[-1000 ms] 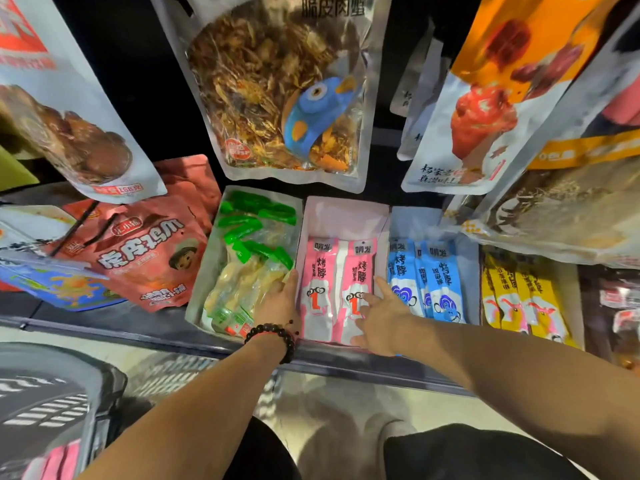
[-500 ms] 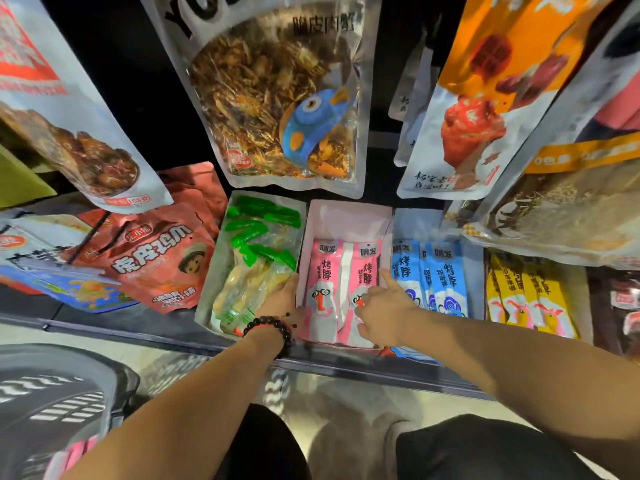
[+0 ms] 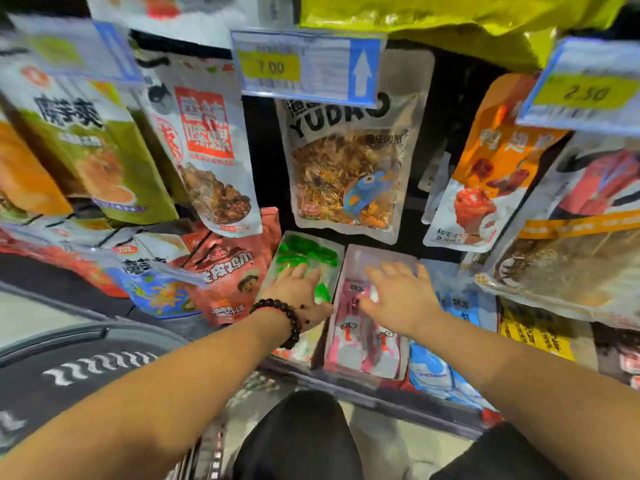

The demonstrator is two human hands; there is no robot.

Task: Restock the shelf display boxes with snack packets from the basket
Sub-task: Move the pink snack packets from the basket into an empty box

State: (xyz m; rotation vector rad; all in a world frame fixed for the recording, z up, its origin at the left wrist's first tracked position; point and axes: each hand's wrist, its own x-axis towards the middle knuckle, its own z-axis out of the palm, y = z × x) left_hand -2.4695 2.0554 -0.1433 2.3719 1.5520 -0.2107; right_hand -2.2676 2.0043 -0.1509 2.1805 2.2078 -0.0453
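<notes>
Here, two bare forearms reach away from the camera into a crowded shop shelf. The left hand (image 3: 294, 289), with a dark beaded bracelet (image 3: 282, 318) at its wrist, lies flat with fingers straight and slightly spread on the green-topped clear snack packets (image 3: 304, 254) inside a pale open cardboard display box (image 3: 337, 268). Just to its right, the right hand (image 3: 398, 299) also lies palm down, fingers straight and fanned apart, over the far end of the pink and white snack packets (image 3: 363, 344) standing in a pale pink display box (image 3: 356, 258); neither hand is curled round anything. Right of that, a pale blue display box (image 3: 429, 268) holds blue and white packets (image 3: 436, 375), and further right sit yellow packets (image 3: 533, 334). At the near left a dark grey plastic basket (image 3: 69, 368) with white wavy marks on its rim shows, its contents not visible. Above the boxes hang larger pouches: a clear bag of dried crab snacks with a blue fish cartoon (image 3: 349, 174), and an orange and white pouch (image 3: 485, 174) to its right. A red pouch with white lettering (image 3: 232, 275) lies left of the green box. Yellow price labels reading 7.00 (image 3: 270, 67) and 2.50 (image 3: 585, 93) hang at the far shelf edge. The picture is motion-blurred.
</notes>
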